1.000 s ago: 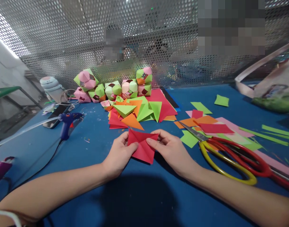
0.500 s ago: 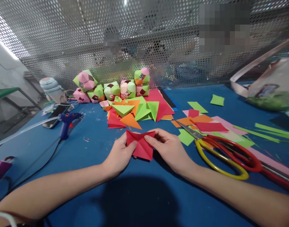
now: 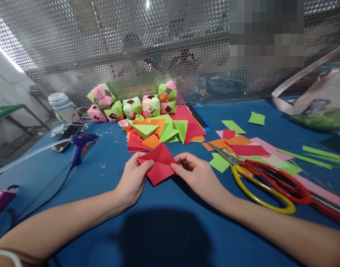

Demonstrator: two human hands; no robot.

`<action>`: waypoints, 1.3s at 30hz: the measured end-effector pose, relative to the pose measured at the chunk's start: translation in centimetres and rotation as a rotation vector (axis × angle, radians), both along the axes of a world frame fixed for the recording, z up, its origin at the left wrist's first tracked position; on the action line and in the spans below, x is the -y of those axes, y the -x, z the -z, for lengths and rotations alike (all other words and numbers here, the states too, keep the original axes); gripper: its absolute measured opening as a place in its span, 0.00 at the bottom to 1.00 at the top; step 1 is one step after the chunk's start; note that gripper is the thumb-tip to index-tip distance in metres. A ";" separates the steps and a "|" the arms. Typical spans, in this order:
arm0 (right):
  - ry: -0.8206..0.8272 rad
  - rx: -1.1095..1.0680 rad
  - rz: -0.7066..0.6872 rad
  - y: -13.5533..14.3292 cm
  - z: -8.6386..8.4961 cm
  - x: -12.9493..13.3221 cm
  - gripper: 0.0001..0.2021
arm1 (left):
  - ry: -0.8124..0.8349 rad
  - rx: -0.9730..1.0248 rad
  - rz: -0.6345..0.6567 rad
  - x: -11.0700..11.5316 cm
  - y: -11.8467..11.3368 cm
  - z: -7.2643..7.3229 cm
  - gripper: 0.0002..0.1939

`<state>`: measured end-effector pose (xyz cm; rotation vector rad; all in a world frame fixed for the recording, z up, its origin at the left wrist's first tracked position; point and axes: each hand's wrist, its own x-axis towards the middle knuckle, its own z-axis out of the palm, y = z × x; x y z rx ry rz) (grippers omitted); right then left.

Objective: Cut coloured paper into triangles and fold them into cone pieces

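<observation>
- Your L hand [image 3: 132, 180] pinches the L corner of a creased red sheet [image 3: 160, 167], thumb on top, fingers mostly hidden below; grip closed.
- Your R hand [image 3: 199, 178], thumb and fingers brought nearly together, has the R corner in a light pinch.
- The sheet sits btwn your hands, above the near-middle of the blue table [image 3: 97, 237]; can't tell if its underside touches down.
- It's turned like a diamond: one corner points away from you, the opp. one back toward you, a bit L. Looks approx. square, so no clear long axis; the near-far diagonal leans slightly R at its far end.
- Status, as judged: partway. Creases are in, meeting nr the middle; the sheet lies opened out, not closed into a solid form nor joined to another pc.
- To your R, scissors [image 3: 233, 160] rest by flat cut scraps [image 3: 250, 150], which look unfolded.
- To your L, a blue glue gun [image 3: 78, 150] lies w/ its nozzle pointing R.
- Just beyond the sheet: a pile of folded pcs [image 3: 144, 130], apparently creased but loose.
- Farther back, multicolored paper blocks [image 3: 132, 107], some stacked, look assembled, before the mesh panel [image 3: 103, 48].
</observation>
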<state>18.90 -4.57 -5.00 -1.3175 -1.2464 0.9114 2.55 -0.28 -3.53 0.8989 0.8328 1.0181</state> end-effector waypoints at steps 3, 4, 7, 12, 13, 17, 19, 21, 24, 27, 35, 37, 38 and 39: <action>-0.017 -0.003 0.037 -0.2 -0.1 0.0 0.08 | 0.022 0.006 0.036 -0.1 0.1 -0.1 0.11; -0.022 -0.005 0.029 -0.3 -0.2 0.0 0.08 | 0.024 0.000 0.048 -0.1 0.1 -0.2 0.11; -0.058 0.046 -0.020 -0.4 -0.4 0.0 0.07 | 0.003 -0.065 0.111 0.0 0.1 -0.2 0.12; -0.097 0.102 -0.022 -0.4 -0.4 0.0 0.08 | -0.095 -0.290 0.159 0.1 0.1 -0.4 0.10; -0.088 0.083 -0.005 -0.5 -0.4 0.0 0.08 | -0.108 -0.306 0.162 0.0 0.2 -0.5 0.10; -0.100 0.066 -0.012 -0.7 -0.4 -0.1 0.10 | -0.152 -0.266 0.143 -0.4 0.4 -0.8 0.10; -0.131 0.093 -0.069 -0.8 -0.3 -0.1 0.11 | -0.144 -0.243 0.163 -0.4 0.4 -0.8 0.11; -0.122 0.092 -0.099 -0.8 -0.1 -0.1 0.10 | -0.116 -0.240 0.218 -0.2 0.2 -0.7 0.11; -0.044 0.020 -0.036 -0.7 0.2 -0.2 0.09 | -0.081 -0.209 0.231 0.1 -0.1 -0.4 0.12; -0.010 -0.031 0.028 -0.4 0.4 -0.3 0.11 | -0.047 -0.133 0.173 0.3 -0.2 -0.1 0.12; -0.005 -0.024 0.040 0.0 0.3 -0.2 0.12 | -0.064 -0.106 0.168 0.2 -0.2 0.2 0.09; -0.005 -0.059 0.045 0.0 0.3 -0.2 0.13 | -0.076 -0.111 0.186 0.3 -0.2 0.1 0.09; -0.005 -0.076 0.052 0.1 0.2 -0.2 0.13 | -0.081 -0.115 0.192 0.3 -0.3 0.1 0.09; -0.004 -0.091 0.060 0.1 0.2 -0.2 0.14 | -0.086 -0.119 0.197 0.3 -0.3 0.1 0.09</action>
